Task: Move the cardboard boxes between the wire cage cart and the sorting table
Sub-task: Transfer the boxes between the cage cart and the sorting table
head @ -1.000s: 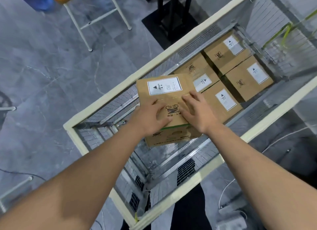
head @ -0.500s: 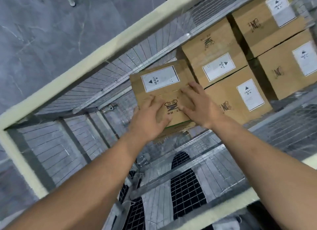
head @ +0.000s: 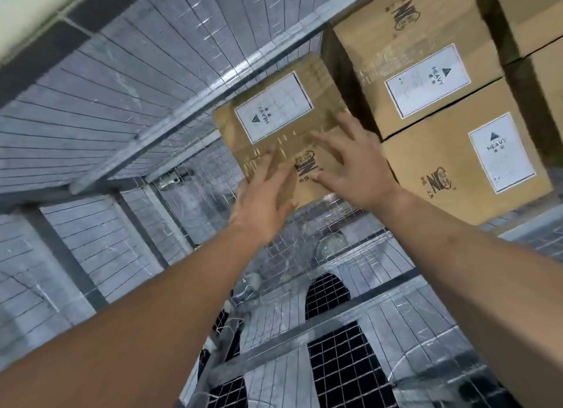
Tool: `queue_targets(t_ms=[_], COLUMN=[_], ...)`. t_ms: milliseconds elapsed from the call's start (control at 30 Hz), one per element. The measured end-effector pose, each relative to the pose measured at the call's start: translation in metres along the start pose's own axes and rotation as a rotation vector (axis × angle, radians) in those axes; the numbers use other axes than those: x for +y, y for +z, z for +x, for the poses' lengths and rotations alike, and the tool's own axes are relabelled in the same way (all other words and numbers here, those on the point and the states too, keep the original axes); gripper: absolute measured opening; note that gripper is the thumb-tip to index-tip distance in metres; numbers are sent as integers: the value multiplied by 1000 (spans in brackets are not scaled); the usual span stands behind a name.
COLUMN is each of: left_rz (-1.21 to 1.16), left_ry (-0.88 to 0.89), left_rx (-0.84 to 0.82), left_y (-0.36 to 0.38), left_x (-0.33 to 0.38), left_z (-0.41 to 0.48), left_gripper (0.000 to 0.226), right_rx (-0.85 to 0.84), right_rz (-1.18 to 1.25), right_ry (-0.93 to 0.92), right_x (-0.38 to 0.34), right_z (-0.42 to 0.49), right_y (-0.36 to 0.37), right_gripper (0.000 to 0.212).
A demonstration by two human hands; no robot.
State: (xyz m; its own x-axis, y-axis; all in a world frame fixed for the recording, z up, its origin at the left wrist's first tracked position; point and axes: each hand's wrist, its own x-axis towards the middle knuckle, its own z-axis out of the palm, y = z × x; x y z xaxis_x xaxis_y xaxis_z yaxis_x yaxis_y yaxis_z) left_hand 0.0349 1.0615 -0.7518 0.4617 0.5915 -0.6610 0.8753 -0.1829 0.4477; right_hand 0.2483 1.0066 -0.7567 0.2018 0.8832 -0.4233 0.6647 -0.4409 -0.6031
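Box sunk deeper, within cage cart

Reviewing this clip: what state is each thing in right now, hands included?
box under the hands: closed, label up, low inside the cart; cannot tell if it is set down.
left hand: fingers straight, resting on the box top.
right hand: fingers spread flat on the box top.
neighbouring boxes: closed, labels up, side by side.
wire cage cart: partly loaded.
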Motion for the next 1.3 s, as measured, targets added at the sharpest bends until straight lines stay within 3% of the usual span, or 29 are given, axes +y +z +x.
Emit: queue_targets(t_ms=[233,600,1000,1300], left_rz=[26,10,43,24], left_ry=[-35,3,-23,-52], left_rx=[54,94,131,108], left_y=[8,2,2,3], left_x=[13,19,22,23], left_z=[19,27,27,35], left_gripper=[79,70,74,81], right_rx=[-8,-51,24,-30], right_rz=[-154,-104,-60,-160], right_ry=[11,47,-87,-30], right_x=[8,11,21,21], right_z=[23,27,31,39], right_y=[10,3,4,6], right_gripper=[70,69,68,68])
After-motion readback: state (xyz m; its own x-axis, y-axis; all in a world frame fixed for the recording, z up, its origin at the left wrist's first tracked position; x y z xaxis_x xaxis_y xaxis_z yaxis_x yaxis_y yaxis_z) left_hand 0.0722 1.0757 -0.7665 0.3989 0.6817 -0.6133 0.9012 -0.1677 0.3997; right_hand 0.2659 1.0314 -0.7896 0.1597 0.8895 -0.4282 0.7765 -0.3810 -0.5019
